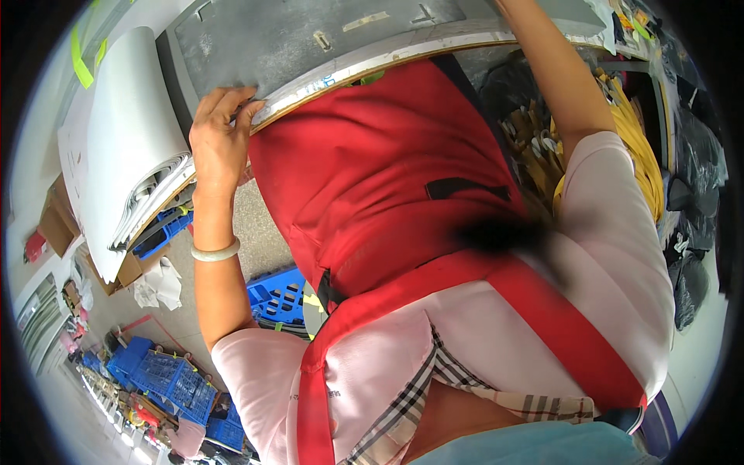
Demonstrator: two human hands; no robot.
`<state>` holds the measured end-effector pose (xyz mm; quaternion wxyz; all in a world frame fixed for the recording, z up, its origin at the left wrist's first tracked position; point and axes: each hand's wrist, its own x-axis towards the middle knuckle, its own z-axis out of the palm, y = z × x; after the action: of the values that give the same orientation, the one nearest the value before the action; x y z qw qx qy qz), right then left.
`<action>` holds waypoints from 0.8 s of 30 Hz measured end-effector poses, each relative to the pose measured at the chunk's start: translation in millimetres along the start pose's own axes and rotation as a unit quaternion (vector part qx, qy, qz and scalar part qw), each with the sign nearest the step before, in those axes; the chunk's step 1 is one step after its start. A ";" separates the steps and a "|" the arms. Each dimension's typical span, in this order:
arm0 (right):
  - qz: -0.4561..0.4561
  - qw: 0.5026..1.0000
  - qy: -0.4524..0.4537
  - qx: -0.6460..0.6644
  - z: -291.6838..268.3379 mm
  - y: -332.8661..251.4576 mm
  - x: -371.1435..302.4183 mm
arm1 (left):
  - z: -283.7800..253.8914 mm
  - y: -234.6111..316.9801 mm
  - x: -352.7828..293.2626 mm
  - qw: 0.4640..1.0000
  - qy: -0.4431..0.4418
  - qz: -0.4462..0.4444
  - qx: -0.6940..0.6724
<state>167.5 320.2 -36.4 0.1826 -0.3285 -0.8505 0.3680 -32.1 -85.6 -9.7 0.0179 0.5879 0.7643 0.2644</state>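
Note:
At the near edge of the worktable, my left hand is bent, with the thumb and fingertips drawn together just over the rim. Whatever is between those fingertips, if anything, is too small to make out. A dark grey, worn sheet with bits of tape on it covers the tabletop in front of me. Its pale, chipped table edge runs across above my red apron. My right forearm reaches up over the table, and the hand lies beyond the top of the picture.
A thick stack of curled white sheets lies on the table to my left. Below are blue plastic crates and crumpled paper on the floor. To the right stand yellow fabric and black plastic bags. A blue cart stands farther off.

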 end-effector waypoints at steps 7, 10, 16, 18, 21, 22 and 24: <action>-0.080 0.996 0.033 -0.036 2.8 4.5 -1.2 | -2.2 4.6 7.1 0.997 -0.048 -0.052 -0.006; -0.052 0.998 0.032 -0.027 0.8 5.2 -6.6 | 8.2 20.9 31.2 0.998 -0.038 0.040 0.018; -0.036 0.999 0.012 0.009 0.5 -7.1 -12.6 | 80.5 56.2 104.9 0.997 0.024 0.063 0.024; -0.009 0.999 0.003 0.048 -3.6 -11.2 -16.1 | 96.4 48.1 110.3 0.992 0.085 0.085 0.036; 0.036 0.993 0.020 0.112 -0.2 -25.2 -23.9 | 107.2 44.7 112.2 0.991 0.093 0.083 0.048; 0.020 0.994 0.034 0.104 -2.4 -27.9 -30.2 | 105.5 47.8 113.7 0.992 0.083 0.082 0.045; -0.004 0.996 0.062 0.058 -3.5 -43.4 -48.4 | 105.9 49.4 113.8 0.990 0.098 0.086 0.059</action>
<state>185.7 266.2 -5.0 0.2553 -0.3363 -0.8161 0.3946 12.7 66.7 -47.5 -0.1148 0.6231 0.7229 0.2757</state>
